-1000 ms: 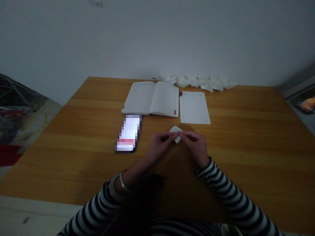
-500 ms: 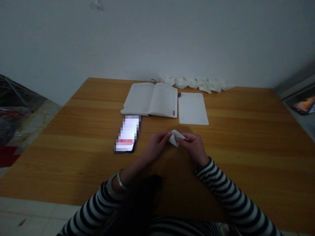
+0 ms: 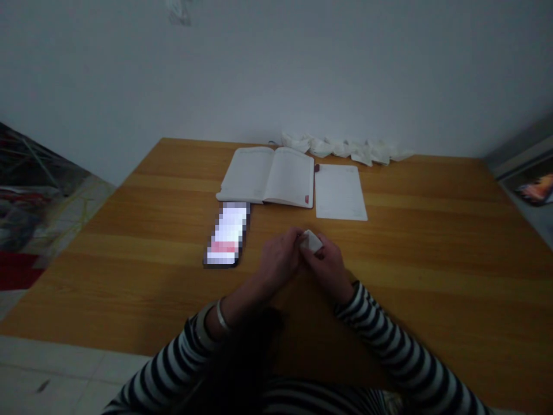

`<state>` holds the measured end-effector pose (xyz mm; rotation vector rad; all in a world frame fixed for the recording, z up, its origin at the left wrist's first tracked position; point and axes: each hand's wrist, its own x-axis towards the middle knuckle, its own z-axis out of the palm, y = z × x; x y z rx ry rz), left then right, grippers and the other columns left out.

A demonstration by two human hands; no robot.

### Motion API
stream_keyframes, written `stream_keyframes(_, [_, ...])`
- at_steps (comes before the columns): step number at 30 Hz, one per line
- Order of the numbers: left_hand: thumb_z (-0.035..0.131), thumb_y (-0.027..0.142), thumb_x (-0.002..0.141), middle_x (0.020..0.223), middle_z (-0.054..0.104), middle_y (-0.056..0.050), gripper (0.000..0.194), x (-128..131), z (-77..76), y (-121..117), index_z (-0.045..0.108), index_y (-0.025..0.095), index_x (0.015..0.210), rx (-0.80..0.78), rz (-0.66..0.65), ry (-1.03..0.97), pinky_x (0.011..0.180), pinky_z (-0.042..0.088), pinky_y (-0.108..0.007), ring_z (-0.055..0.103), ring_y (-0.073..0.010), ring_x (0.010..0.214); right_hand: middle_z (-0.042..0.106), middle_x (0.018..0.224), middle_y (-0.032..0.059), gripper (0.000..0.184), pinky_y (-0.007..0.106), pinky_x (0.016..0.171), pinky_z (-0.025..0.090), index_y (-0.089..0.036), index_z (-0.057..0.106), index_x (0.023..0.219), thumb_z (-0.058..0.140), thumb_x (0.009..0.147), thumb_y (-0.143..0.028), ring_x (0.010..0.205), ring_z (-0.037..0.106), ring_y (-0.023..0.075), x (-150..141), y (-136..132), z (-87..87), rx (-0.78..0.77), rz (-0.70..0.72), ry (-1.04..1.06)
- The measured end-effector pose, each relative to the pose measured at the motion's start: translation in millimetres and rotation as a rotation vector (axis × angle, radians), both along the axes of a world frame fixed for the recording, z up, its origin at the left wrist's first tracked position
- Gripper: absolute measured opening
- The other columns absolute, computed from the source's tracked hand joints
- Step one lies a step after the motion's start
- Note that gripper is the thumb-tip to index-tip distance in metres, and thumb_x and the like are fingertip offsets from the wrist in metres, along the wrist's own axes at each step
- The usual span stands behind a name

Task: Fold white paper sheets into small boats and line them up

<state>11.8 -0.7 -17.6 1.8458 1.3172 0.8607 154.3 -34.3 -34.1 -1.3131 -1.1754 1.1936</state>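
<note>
A small folded piece of white paper (image 3: 311, 242) sits pinched between my hands, just above the table, and their fingers hide part of it. My left hand (image 3: 279, 259), with a silver bangle (image 3: 222, 315) on the wrist, grips its left side. My right hand (image 3: 326, 266) grips its right side, and the two hands nearly touch. Striped black-and-white sleeves cover both forearms.
On the wooden table (image 3: 389, 248) lie a smartphone (image 3: 227, 235) with a lit, blurred screen, an open notebook (image 3: 268, 176), and a loose sheet of paper (image 3: 340, 192). Several folded paper pieces (image 3: 345, 148) line the far edge by the wall.
My hands have drawn closer together and slightly lower. The paper between them looks more compact, with more of it covered by my fingers.
</note>
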Motion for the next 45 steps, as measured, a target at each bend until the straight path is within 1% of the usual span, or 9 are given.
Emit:
stream_keyframes(5, [0.045,0.029,0.098,0.078,0.063,0.0,0.043,1,-0.6,5,0.039,0.019,0.139,-0.143,-0.21,-0.274,0.068,0.048,-0.027,0.06,-0.0151,0.066,0.062,0.055,-0.0054,0.049,0.024,0.037,0.046,-0.021,0.044,0.131,0.054,0.091,-0.048,0.039,0.057,0.015,5,0,5.9,-0.074,0.07,0.24])
stream_keyframes(9, [0.057,0.032,0.093,0.1,0.063,-0.007,0.033,-6,3.9,13,0.065,0.02,0.123,-0.091,-0.369,-0.306,0.087,0.047,-0.033,0.06,-0.0189,0.092,0.066,0.061,-0.0029,0.058,0.023,0.041,0.048,-0.02,0.039,0.145,0.047,0.095,-0.048,0.044,0.058,0.013,18,5,12.1,-0.061,0.144,0.255])
stream_keyframes(13, [0.075,0.03,0.08,0.101,0.061,-0.006,0.051,-16,11.1,21,0.064,0.026,0.129,-0.06,-0.434,-0.276,0.09,0.045,-0.037,0.057,-0.0212,0.096,0.074,0.104,0.0039,0.062,0.027,0.065,0.059,-0.026,0.048,0.143,0.067,0.085,-0.038,0.073,0.069,0.0143,35,10,12.6,0.002,0.263,0.158])
stream_keyframes(17, [0.066,0.027,0.087,0.1,0.064,-0.008,0.034,-20,17.2,25,0.069,0.025,0.121,-0.073,-0.487,-0.288,0.085,0.046,-0.035,0.058,-0.0204,0.094,0.062,0.135,0.005,0.061,0.042,0.1,0.051,-0.03,0.054,0.138,0.074,0.08,-0.027,0.115,0.063,0.022,44,12,11.0,0.115,0.304,0.106])
stream_keyframes(25, [0.069,0.04,0.081,0.077,0.074,-0.006,0.026,-11,11.9,15,0.077,0.016,0.079,-0.224,-0.12,-0.345,0.067,0.05,-0.028,0.063,-0.0171,0.069,0.077,0.083,0.0048,0.009,0.035,0.069,0.06,-0.024,0.079,0.081,0.077,0.075,-0.031,0.075,0.071,0.0198,28,10,9.3,0.257,-0.074,0.031])
stream_keyframes(30, [0.069,0.045,0.081,0.071,0.072,-0.004,0.029,-4,8.7,10,0.072,0.016,0.076,-0.298,0.015,-0.462,0.061,0.052,-0.026,0.063,-0.0144,0.063,0.073,0.07,0.0033,0.015,0.033,0.062,0.057,-0.021,0.072,0.068,0.077,0.075,-0.034,0.064,0.067,0.0178,25,11,6.0,0.226,-0.188,0.011])
stream_keyframes(35, [0.067,0.043,0.085,0.071,0.071,-0.003,0.035,3,11.8,5,0.066,0.013,0.103,-0.343,0.028,-0.567,0.057,0.053,-0.024,0.064,-0.0134,0.06,0.064,0.058,-0.0007,0.028,0.026,0.052,0.049,-0.021,0.059,0.059,0.076,0.076,-0.034,0.054,0.059,0.0133,24,12,6.0,0.221,-0.245,0.037])
stream_keyframes(41, [0.067,0.044,0.085,0.075,0.072,-0.003,0.053,9,9.2,1,0.057,0.012,0.126,-0.384,0.027,-0.612,0.061,0.051,-0.023,0.063,-0.0134,0.063,0.059,0.052,-0.0076,0.027,0.022,0.041,0.041,-0.024,0.051,0.082,0.073,0.078,-0.039,0.04,0.051,0.0101,20,13,7.1,0.113,-0.207,0.149])
stream_keyframes(45, [0.067,0.046,0.084,0.071,0.067,-0.003,0.037,7,1.0,4,0.07,0.011,0.094,-0.518,-0.138,-0.567,0.057,0.044,-0.022,0.057,-0.0114,0.06,0.056,0.052,-0.0116,0.045,0.022,0.044,0.041,-0.026,0.042,0.111,0.071,0.079,-0.038,0.041,0.051,0.0108,18,12,10.3,0.087,-0.109,0.183])
